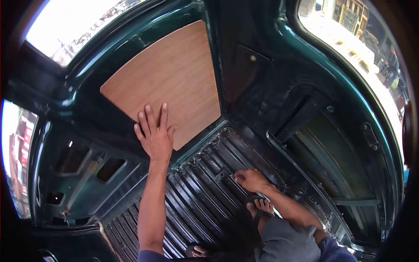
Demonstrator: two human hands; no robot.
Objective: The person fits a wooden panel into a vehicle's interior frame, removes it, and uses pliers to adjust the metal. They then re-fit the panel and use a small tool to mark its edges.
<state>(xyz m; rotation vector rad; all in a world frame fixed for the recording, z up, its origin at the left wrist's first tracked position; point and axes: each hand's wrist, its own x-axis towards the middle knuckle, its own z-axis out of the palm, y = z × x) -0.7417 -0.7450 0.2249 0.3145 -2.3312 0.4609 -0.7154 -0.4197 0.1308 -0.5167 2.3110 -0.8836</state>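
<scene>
Fingers (150,118) spread, a left hand (157,142) lies on the wooden panel (183,74) at upper centre, gripping nothing; the right hand (252,180) curls near the ribbed floor (192,190), right of centre, any hold unclear. Uneven pressure could shift the panel if loose.

This is the inside of a vehicle's rear body, most likely a van or a covered pickup. The ribbed metal floor (192,196), the curved wall (244,83) in dark green paint and the large window openings (340,39) show it. Bare metal with cut-out holes (110,169) lies exposed along the sides, and a plain wooden panel (187,74) against the painted metal adds a workshop look. Through one opening, wooden frames (350,18) stand in bright light; whether that is a yard or a street cannot be told.
</scene>
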